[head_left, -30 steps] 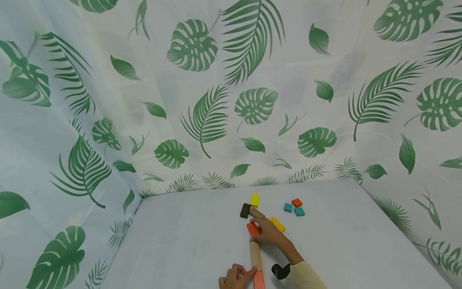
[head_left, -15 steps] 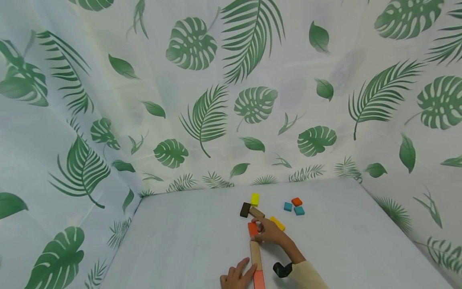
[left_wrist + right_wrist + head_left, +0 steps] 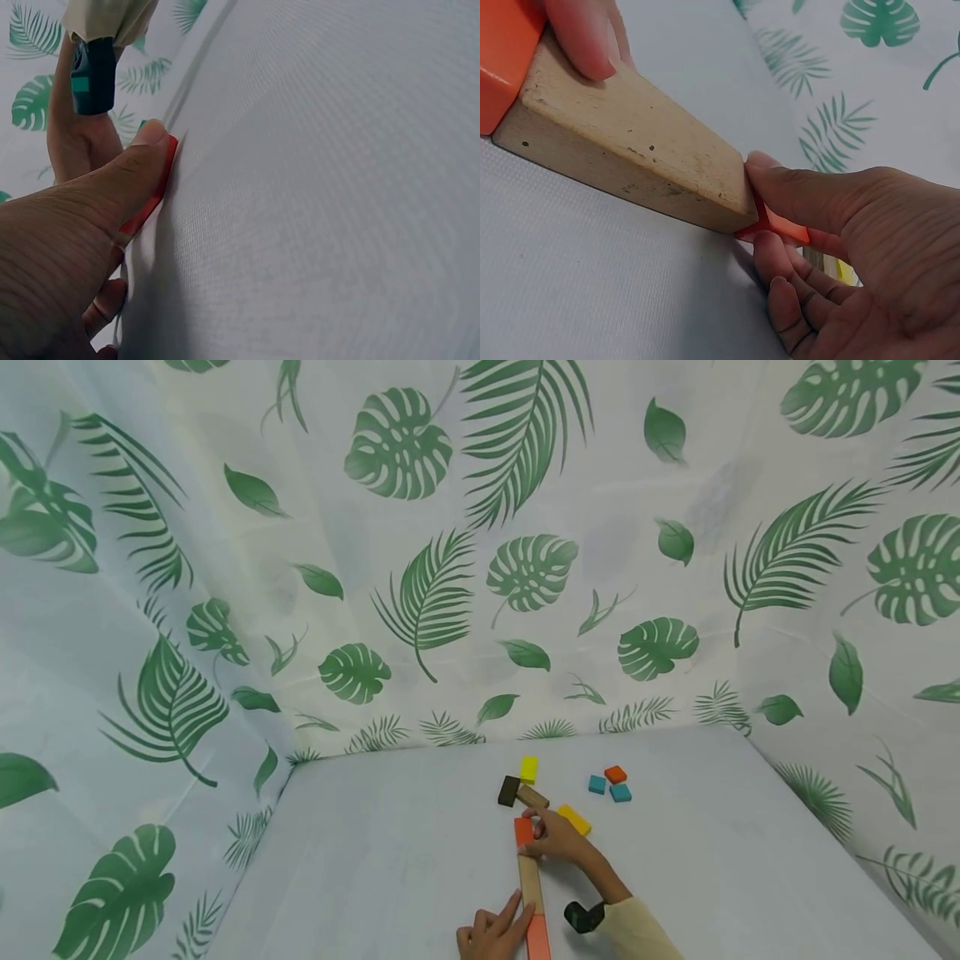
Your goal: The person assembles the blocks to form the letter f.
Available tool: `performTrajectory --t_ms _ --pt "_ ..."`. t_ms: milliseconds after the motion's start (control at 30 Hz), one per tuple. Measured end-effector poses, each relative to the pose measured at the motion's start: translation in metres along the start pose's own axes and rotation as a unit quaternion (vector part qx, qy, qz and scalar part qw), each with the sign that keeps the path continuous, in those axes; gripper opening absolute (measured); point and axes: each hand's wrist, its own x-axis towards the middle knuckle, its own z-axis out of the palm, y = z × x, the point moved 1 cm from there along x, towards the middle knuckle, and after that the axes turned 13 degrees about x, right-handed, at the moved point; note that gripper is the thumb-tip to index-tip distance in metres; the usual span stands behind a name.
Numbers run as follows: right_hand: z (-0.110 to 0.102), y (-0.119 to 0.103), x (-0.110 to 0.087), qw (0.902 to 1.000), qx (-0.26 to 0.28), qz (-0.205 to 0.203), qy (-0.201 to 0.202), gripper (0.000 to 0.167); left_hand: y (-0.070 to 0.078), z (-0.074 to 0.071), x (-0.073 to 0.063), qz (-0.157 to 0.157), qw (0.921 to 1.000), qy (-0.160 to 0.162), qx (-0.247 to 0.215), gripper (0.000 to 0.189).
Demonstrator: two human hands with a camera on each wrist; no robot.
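Edgewise, right fingers (image 3: 802, 189) pinch the red block (image 3: 522, 831); parted left fingers (image 3: 509, 910) touch the tan block (image 3: 530, 885), table (image 3: 360, 860) stretching leftward.

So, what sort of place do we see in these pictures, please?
Probably a small screened-off play or filming corner: leaf-printed sheeting rises on three sides of a pale flat surface, where a row of blocks lies.
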Motion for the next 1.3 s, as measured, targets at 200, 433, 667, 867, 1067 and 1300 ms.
performTrajectory --t_ms 200,433,667,867,1067,1300 --pt "0.002 0.004 -0.001 0.9999 0.008 0.0 -0.015 0.054 -0.002 0.001 0.001 -0.003 0.9997 -0.023 0.004 0.082" --pt "0.004 0.004 0.0 0.9999 0.006 0.001 -0.014 0.054 -0.003 0.003 0.001 -0.002 0.9997 -0.015 0.018 0.082" --pt "0.003 0.002 0.001 0.9998 0.007 -0.004 -0.017 0.054 -0.002 0.002 0.002 -0.006 0.9998 -0.006 0.02 0.083" --pt "0.002 0.0 0.001 0.9997 0.008 -0.009 -0.02 0.053 -0.002 0.0 0.002 -0.006 1.0 -0.003 0.002 0.083" --pt "-0.001 0.0 -0.002 0.9998 0.007 -0.004 -0.019 0.052 0.0 0.0 0.003 -0.009 0.9999 -0.008 0.009 0.083" --pt "-0.006 -0.005 -0.006 0.9993 0.003 -0.025 -0.026 0.049 0.002 0.0 0.002 -0.01 0.9999 0.0 0.01 0.084"
